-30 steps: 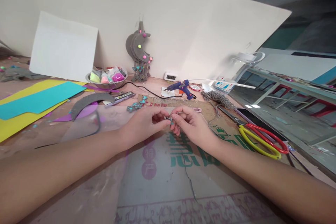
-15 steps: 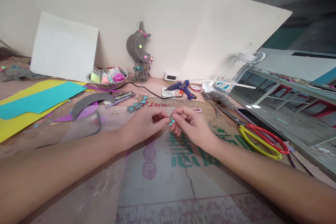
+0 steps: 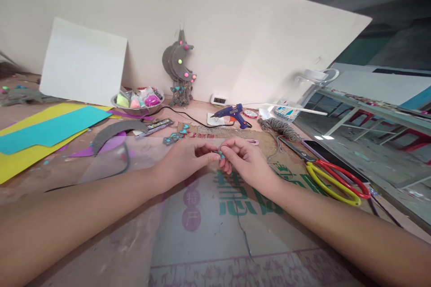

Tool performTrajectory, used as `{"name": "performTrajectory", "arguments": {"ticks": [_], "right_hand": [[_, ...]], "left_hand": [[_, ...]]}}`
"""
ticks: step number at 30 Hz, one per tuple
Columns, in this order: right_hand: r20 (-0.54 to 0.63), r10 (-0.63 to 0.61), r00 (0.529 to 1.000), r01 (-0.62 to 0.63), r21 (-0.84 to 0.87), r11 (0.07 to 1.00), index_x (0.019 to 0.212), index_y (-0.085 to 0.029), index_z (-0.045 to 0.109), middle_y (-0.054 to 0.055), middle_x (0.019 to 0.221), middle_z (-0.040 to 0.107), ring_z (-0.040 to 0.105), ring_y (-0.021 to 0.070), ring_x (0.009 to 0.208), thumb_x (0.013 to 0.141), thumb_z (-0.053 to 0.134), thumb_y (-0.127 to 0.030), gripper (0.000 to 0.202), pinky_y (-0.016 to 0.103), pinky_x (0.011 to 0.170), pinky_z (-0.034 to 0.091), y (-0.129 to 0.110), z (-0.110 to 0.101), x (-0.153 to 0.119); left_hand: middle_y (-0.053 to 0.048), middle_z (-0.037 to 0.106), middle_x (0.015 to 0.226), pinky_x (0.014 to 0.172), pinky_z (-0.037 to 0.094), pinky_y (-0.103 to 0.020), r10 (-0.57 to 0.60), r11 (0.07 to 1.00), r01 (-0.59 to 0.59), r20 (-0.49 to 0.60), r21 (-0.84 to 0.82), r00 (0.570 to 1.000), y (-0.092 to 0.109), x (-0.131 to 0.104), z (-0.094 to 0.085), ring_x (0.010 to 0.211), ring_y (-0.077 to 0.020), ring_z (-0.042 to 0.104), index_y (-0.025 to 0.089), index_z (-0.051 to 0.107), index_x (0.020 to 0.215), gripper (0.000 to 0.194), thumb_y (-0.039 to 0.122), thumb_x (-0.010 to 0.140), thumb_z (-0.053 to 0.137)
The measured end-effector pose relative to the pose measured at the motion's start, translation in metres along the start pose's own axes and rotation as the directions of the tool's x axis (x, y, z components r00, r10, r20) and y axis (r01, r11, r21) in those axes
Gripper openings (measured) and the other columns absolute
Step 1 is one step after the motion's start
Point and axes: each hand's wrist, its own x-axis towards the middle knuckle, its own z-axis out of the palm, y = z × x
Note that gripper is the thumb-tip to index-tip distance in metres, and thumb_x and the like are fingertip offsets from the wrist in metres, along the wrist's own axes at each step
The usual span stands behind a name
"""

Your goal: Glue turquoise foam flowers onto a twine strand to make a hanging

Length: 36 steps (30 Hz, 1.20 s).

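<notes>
A small turquoise and grey craft piece (image 3: 221,154) is pinched between my two hands above the printed cardboard sheet. My left hand (image 3: 188,157) grips its left side with thumb and index finger. On the other side, my right hand (image 3: 244,159) holds it the same way, the remaining fingers curled beneath. Fingertips cover much of the piece, so its exact shape is hidden. Similar turquoise and grey pieces (image 3: 175,136) lie just beyond my left hand. A thin grey strand (image 3: 244,233) rests on the sheet below my hands.
A blue glue gun (image 3: 232,112), grey yarn (image 3: 279,128) and a bowl (image 3: 134,110) of clay packets stand behind. Scissors (image 3: 333,179) and a phone (image 3: 336,159) lie right. Coloured foam sheets (image 3: 57,130) are left. A grey moon ornament (image 3: 180,65) leans at the wall.
The small piece has turned slightly between my fingertips, and less of its turquoise face shows. Both hands stay in nearly the same place.
</notes>
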Motion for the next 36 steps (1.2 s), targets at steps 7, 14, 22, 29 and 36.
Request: {"name": "performTrajectory", "arguments": {"ticks": [7, 14, 22, 29, 36], "right_hand": [[0.008, -0.004, 1.0, 0.004, -0.013, 1.0, 0.085, -0.017, 0.049, -0.003, 0.057, 0.057, 0.053, 0.0077, 0.046, 0.084, 0.05, -0.035, 0.018, 0.02, 0.047, 0.045, 0.002, 0.0001, 0.0009], [0.027, -0.003, 1.0, 0.004, -0.031, 0.999, 0.083, -0.017, 0.049, -0.003, 0.058, 0.057, 0.053, 0.0081, 0.046, 0.085, 0.049, -0.036, 0.018, 0.021, 0.047, 0.045, 0.0002, 0.0006, 0.0004], [0.024, -0.019, 1.0, 0.02, -0.056, 0.998, 0.085, -0.017, 0.052, -0.001, 0.061, 0.057, 0.053, 0.0088, 0.05, 0.087, 0.045, -0.037, 0.021, 0.021, 0.049, 0.045, 0.0009, -0.0022, -0.0009], [0.014, -0.076, 0.997, 0.076, -0.062, 0.995, 0.099, -0.018, 0.053, -0.003, 0.06, 0.053, 0.048, 0.0086, 0.051, 0.087, 0.046, -0.031, 0.02, 0.021, 0.051, 0.042, -0.0012, -0.0044, -0.0037], [0.157, 0.005, 0.988, -0.016, 0.068, 0.998, 0.117, -0.02, 0.046, -0.004, 0.057, 0.05, 0.047, 0.0086, 0.05, 0.086, 0.049, -0.03, 0.033, 0.02, 0.046, 0.039, -0.0026, -0.0042, -0.0043]], "left_hand": [[0.003, 0.068, 0.075, 0.058, 0.04, -0.018, -0.005, 0.999, 0.005, -0.012, 0.034, 1.0, 0.0, 0.0007, 0.0016, 0.062, -0.0086, 0.056, 0.02, 0.068, 0.084, 0.019, 0.028, 0.08, 0.051], [0.004, 0.067, 0.073, 0.058, 0.039, -0.019, 0.019, 0.991, -0.014, -0.04, 0.135, 0.999, -0.0011, 0.0005, 0.0026, 0.062, -0.0086, 0.055, 0.02, 0.067, 0.081, 0.022, 0.028, 0.082, 0.046], [0.004, 0.06, 0.063, 0.053, 0.034, -0.019, 0.008, 0.987, 0.003, -0.063, 0.162, 0.998, -0.0037, 0.0006, 0.0014, 0.056, -0.0083, 0.048, 0.017, 0.063, 0.071, 0.023, 0.026, 0.081, 0.045], [0.003, 0.059, 0.062, 0.053, 0.033, -0.021, -0.004, 0.984, 0.019, -0.085, 0.176, 0.996, -0.0009, 0.0006, 0.0, 0.059, -0.0102, 0.049, 0.018, 0.064, 0.07, 0.026, 0.029, 0.082, 0.044], [0.002, 0.065, 0.071, 0.06, 0.036, -0.021, 0.03, 0.988, -0.017, -0.081, 0.156, 0.996, -0.0021, 0.0012, -0.0012, 0.067, -0.0113, 0.053, 0.018, 0.064, 0.072, 0.026, 0.028, 0.084, 0.043]]}}
